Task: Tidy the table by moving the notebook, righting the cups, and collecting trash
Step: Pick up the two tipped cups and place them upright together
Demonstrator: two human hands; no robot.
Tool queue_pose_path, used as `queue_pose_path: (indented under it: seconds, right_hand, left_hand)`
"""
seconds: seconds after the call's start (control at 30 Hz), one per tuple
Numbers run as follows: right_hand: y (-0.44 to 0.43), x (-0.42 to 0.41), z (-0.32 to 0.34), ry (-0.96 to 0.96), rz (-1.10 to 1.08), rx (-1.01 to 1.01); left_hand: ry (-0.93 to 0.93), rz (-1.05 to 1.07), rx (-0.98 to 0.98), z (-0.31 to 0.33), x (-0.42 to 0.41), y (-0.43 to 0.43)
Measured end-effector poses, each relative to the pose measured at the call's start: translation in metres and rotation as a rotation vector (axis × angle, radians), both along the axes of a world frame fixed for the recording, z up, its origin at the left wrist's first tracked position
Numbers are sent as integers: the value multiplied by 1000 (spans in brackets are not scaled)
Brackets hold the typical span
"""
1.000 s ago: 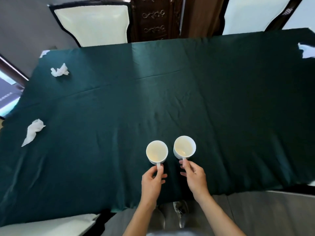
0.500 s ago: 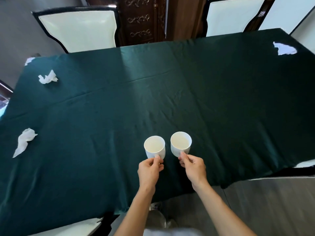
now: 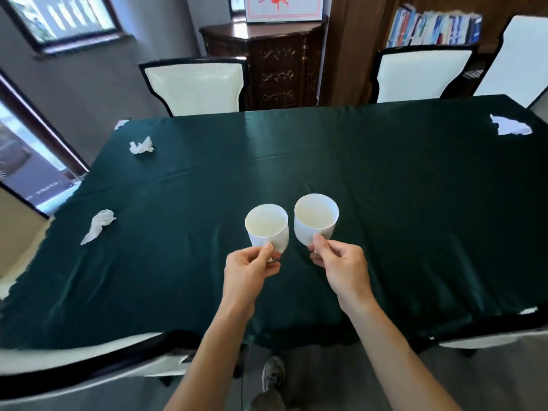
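The left hand (image 3: pixel 249 269) and right hand (image 3: pixel 341 264) each pinch a small white ceramic cup (image 3: pixel 267 226) (image 3: pixel 316 219) closed by its handle; light, rigid, probably breakable; that handle looks the safest hold.

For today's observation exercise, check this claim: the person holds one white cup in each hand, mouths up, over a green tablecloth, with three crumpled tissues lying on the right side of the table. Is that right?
Not quite. The head view shows the left hand and right hand each holding a white cup over the green tablecloth, but only one tissue lies on the right; two tissues lie on the left.
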State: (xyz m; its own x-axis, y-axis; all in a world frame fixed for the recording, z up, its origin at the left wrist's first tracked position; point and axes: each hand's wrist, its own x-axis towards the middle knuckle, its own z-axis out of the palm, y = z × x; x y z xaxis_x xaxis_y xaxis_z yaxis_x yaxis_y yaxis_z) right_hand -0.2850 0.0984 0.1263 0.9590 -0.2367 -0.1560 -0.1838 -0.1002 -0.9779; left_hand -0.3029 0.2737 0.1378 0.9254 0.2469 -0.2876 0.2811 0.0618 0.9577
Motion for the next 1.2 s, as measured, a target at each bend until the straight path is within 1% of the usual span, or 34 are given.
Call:
queue_pose_path:
  seconds: [0.17, 0.3, 0.5, 0.63, 0.8, 0.93, 1.2]
  right_hand:
    - [22, -19, 43, -102, 108, 33]
    - [51, -34, 66, -146, 167, 42]
    - [120, -50, 90, -186, 235, 93]
    - [183, -61, 99, -195, 266, 112]
    - [275, -76, 108, -154, 267, 196]
    - [337, -87, 109, -108, 286, 209]
    - [421, -88, 101, -1, 385, 251]
  left_hand:
    - [-128, 36, 8, 48, -30, 23]
    - [-187, 70, 9, 73, -53, 53]
    - [-244, 122, 31, 94, -80, 125]
    - [-273, 160, 34, 102, -99, 195]
    - [-266, 137, 75, 109, -118, 299]
    - [-241, 133, 99, 114, -126, 374]
    - [-199, 158, 87, 110, -128, 474]
